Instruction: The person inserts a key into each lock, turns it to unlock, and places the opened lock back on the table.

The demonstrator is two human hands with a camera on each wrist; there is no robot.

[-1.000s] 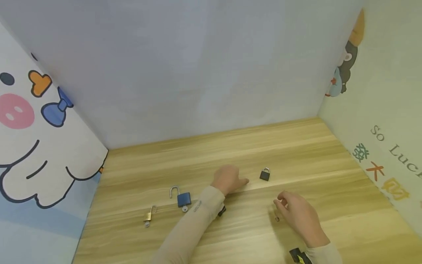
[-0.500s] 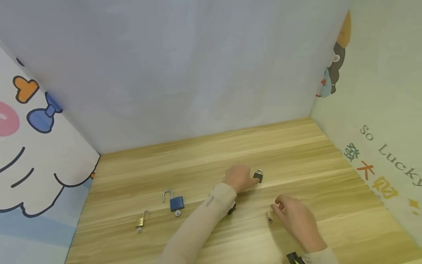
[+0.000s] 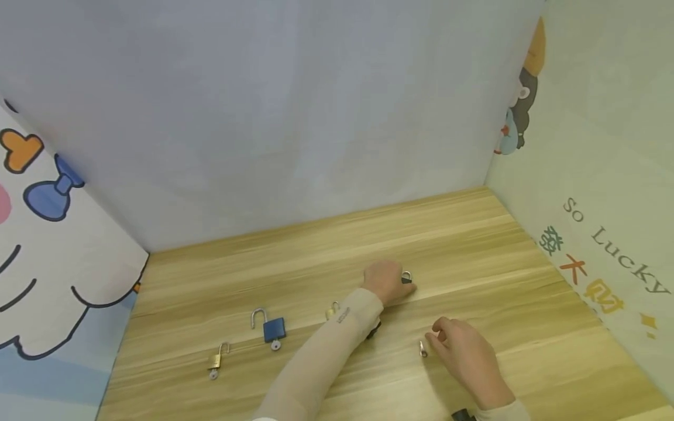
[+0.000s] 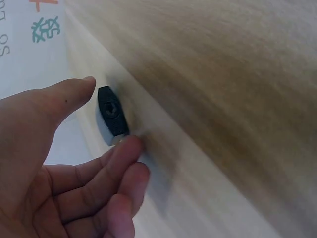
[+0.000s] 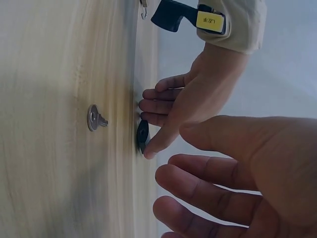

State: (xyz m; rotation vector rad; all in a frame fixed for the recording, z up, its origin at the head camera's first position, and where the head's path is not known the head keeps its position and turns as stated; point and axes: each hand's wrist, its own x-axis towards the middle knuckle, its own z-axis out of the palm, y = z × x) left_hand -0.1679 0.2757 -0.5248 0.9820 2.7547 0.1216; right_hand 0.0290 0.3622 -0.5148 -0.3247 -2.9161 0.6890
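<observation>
My left hand (image 3: pixel 385 282) reaches around a small black padlock (image 3: pixel 406 280) on the wooden table, partly hiding it in the head view. In the left wrist view the padlock (image 4: pixel 113 111) shows its keyhole end. The fingertips of my left hand (image 4: pixel 64 173) are at its lower end, while the thumb stands apart from it. My right hand (image 3: pixel 468 356) hovers with loosely bent fingers, thumb apart from them, holding nothing. Just left of it a small key (image 3: pixel 423 349) lies on the table. The right wrist view shows this key (image 5: pixel 94 119) beyond the right hand (image 5: pixel 237 178).
A blue padlock (image 3: pixel 274 330) and a brass padlock (image 3: pixel 215 361), both with raised shackles and keys inserted, lie at left on the table (image 3: pixel 237 272). Another brass padlock (image 3: pixel 333 310) is beside the left sleeve. Printed walls enclose the table's back and sides.
My left hand has moved right to the black padlock, now covering most of it. The brass padlock beside the sleeve has come into view. The right hand keeps its pose near the key.
</observation>
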